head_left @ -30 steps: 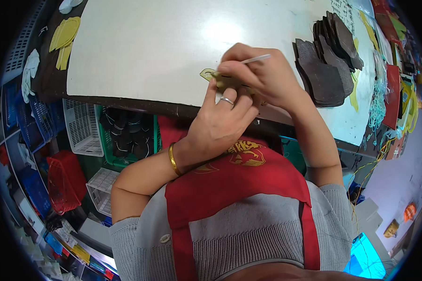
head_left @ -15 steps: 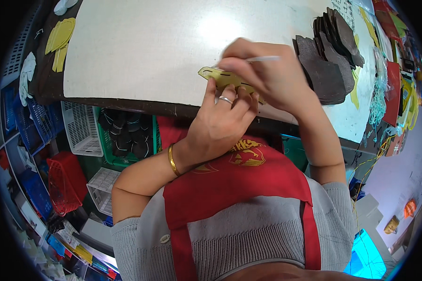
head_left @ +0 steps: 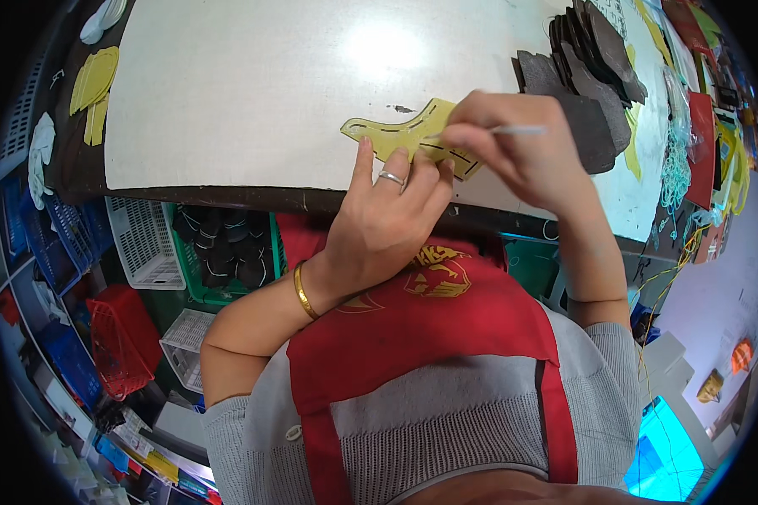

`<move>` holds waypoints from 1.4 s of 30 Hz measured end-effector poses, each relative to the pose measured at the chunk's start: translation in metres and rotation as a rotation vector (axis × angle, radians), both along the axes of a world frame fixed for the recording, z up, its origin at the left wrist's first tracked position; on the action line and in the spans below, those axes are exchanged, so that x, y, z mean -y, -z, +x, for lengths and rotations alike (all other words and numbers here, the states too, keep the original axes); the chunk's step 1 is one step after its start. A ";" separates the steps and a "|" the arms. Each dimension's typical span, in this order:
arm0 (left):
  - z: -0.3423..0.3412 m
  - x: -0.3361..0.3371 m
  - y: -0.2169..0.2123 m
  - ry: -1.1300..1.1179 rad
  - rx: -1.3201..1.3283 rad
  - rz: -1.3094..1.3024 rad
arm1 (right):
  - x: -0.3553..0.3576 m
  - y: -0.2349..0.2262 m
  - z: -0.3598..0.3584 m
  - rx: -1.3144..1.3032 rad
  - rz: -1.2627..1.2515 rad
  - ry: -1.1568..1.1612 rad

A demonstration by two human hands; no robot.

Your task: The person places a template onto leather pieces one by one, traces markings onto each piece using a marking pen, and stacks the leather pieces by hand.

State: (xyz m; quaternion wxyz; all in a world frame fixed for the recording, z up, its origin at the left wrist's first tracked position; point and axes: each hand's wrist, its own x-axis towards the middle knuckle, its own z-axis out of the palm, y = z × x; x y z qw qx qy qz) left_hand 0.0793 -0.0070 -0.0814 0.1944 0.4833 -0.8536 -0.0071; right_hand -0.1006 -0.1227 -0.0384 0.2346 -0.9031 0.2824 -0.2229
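A yellow pattern template (head_left: 381,133) with long dark slots and a curved outline lies flat near the front edge of the white-topped table (head_left: 236,101). My left hand (head_left: 383,223), wearing a ring, rests on its near side with fingers stretched out and pressing it down. Above the template's right part, my right hand (head_left: 535,151) is closed around a slim silvery-white pen (head_left: 520,130), its tip at the template's surface. Whether anything lies under the template is hidden.
Dark grey cut pieces (head_left: 588,126) are stacked at the table's right, beside a tangle of turquoise string (head_left: 675,185). More yellow templates (head_left: 95,82) and a white glove (head_left: 41,160) lie at the left edge. Below stand a green crate (head_left: 221,290) of dark pieces and a white crate (head_left: 147,244).
My right hand has shifted right and slightly down with the pen, uncovering more of the template. My left hand has moved slightly left and stays on the template.
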 end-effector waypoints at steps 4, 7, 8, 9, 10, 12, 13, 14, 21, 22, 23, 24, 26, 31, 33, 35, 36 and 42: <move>0.003 0.000 -0.003 -0.006 0.018 0.034 | -0.011 0.007 -0.006 -0.121 -0.178 0.003; 0.000 0.002 -0.004 0.010 0.019 0.024 | -0.017 -0.005 -0.041 -0.221 -0.197 0.122; 0.000 0.003 -0.006 0.008 0.018 0.043 | -0.018 -0.005 -0.047 -0.122 -0.114 0.215; 0.000 0.003 -0.008 0.005 0.017 0.062 | -0.018 -0.002 -0.047 -0.122 -0.116 0.223; -0.002 0.004 -0.011 0.019 0.015 0.057 | -0.018 0.002 -0.045 -0.014 -0.064 0.301; -0.004 0.004 -0.012 0.016 0.083 0.094 | -0.016 0.015 -0.044 -0.056 -0.146 0.388; -0.004 0.003 -0.011 0.023 0.084 0.091 | -0.019 0.016 -0.041 -0.055 -0.149 0.395; -0.003 0.002 -0.009 0.010 0.076 0.084 | -0.024 0.017 -0.038 -0.112 -0.232 0.426; -0.001 0.000 -0.012 0.032 0.105 0.000 | -0.054 0.006 -0.021 -0.044 0.019 0.391; -0.003 0.004 -0.013 0.051 0.114 -0.021 | -0.040 0.004 -0.024 0.092 0.050 0.471; -0.002 0.008 -0.011 0.045 0.090 -0.026 | -0.032 0.009 -0.023 0.107 0.027 0.501; -0.003 0.012 -0.010 0.044 0.064 -0.031 | -0.026 0.019 -0.021 -0.027 0.060 0.566; -0.007 0.025 0.004 0.039 0.076 -0.044 | -0.006 0.014 -0.019 -0.484 0.206 0.550; -0.001 0.049 -0.011 0.088 0.014 -0.151 | -0.022 -0.006 -0.057 -0.035 0.152 0.497; -0.009 0.061 -0.016 0.276 -0.183 -0.128 | -0.015 -0.009 -0.090 0.110 0.115 0.666; -0.033 0.082 -0.013 0.431 -0.238 -0.141 | -0.005 0.000 -0.140 -0.007 -0.037 0.745; -0.046 0.095 0.004 0.448 -0.228 -0.233 | -0.011 0.003 -0.165 0.240 0.291 0.901; -0.101 0.132 -0.001 0.372 -0.252 0.080 | -0.025 0.072 -0.349 -0.173 -0.046 1.373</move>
